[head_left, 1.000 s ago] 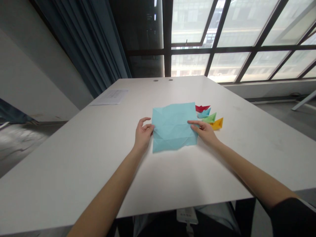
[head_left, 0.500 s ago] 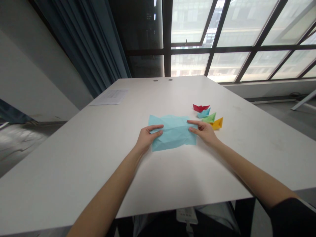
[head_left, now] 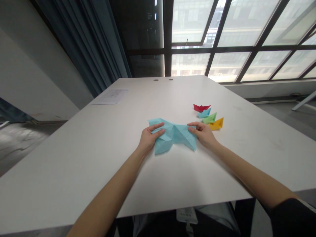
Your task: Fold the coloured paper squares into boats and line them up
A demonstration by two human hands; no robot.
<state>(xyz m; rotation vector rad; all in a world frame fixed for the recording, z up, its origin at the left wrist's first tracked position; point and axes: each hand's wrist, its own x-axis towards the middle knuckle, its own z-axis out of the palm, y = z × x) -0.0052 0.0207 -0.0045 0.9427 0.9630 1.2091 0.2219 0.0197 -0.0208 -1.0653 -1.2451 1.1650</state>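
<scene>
A creased sheet of light blue paper (head_left: 170,136) is stretched between my two hands, just above the white table (head_left: 158,184). Its middle is pinched in along fold lines, so the two ends flare out. My left hand (head_left: 148,136) grips the left end between thumb and fingers. At the right end, my right hand (head_left: 203,133) pinches the paper's edge with thumb and forefinger. Beyond my right hand stand folded paper boats: a red boat (head_left: 201,108), a blue boat (head_left: 204,113), a green boat (head_left: 209,118) and a yellow boat (head_left: 217,124).
A printed sheet of paper (head_left: 110,96) lies at the table's far left. Two round grommets (head_left: 163,79) sit near the far edge. Behind the table are a blue curtain (head_left: 98,42) and large windows (head_left: 190,64). A badge (head_left: 187,215) hangs below the near edge.
The blue paper has gone from nearly flat to bent, its middle drawn in and its lower corners flaring. Both hands keep their grip and have barely shifted. The boats have stayed put.
</scene>
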